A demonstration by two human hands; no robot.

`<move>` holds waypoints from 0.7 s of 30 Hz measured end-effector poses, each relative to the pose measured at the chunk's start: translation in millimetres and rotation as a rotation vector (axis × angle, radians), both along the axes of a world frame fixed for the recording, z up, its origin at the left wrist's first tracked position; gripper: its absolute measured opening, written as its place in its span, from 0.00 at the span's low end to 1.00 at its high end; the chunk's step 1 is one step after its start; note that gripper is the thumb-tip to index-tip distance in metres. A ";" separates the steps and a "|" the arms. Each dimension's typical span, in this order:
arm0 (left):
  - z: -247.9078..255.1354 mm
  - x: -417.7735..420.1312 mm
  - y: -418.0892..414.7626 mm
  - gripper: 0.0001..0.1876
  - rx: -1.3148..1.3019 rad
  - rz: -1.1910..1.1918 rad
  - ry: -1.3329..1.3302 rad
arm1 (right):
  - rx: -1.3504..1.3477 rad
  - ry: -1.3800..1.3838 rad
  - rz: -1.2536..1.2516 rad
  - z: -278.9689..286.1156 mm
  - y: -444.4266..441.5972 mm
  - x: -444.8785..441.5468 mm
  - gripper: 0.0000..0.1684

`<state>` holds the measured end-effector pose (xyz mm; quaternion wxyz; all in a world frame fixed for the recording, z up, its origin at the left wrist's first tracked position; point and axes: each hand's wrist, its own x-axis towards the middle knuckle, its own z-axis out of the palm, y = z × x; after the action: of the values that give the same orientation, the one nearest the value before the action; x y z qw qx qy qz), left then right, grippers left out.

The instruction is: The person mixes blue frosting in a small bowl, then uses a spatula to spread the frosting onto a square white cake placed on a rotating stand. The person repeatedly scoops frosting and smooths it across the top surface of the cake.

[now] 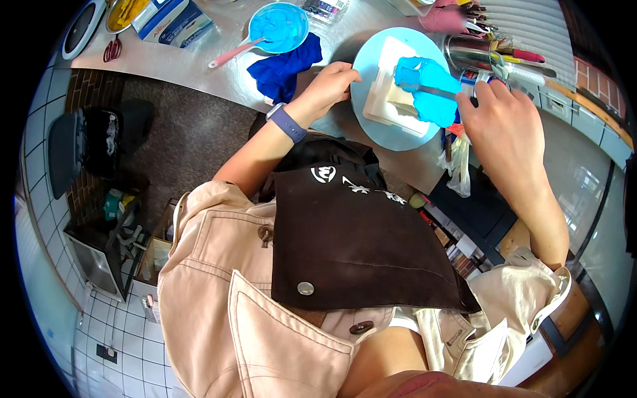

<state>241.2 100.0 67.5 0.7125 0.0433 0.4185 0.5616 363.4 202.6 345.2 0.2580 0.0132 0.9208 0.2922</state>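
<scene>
My right hand (502, 117) holds a palette knife (435, 91), its flat metal blade lying across bright blue cream (433, 107). The cream covers the top and right side of a pale block-shaped cake (400, 99); some of the cake's near left part shows bare. Under the cake is a white rectangular board (380, 107) on a round light-blue turntable (366, 59). At the turntable's left rim, my left hand (331, 87) has its fingers curled with the tips on the edge. A watch (287, 122) is on that wrist.
Left of the turntable lie a dark blue cloth (286, 72) and a bowl (250, 37) of blue cream with a pink-handled spatula (236, 53). Farther left are a box (174, 25) and red-handled scissors (112, 49). A metal container (465, 54) of tools stands close by my right hand.
</scene>
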 end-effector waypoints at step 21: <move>-14.4 19.8 -17.7 0.13 -0.063 0.004 -0.083 | -0.043 0.009 -0.007 -11.7 34.3 -9.0 0.02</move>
<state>260.9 82.3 53.1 0.7291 -0.0032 0.4061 0.5509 354.4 236.9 333.5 0.2553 0.0120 0.9279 0.2714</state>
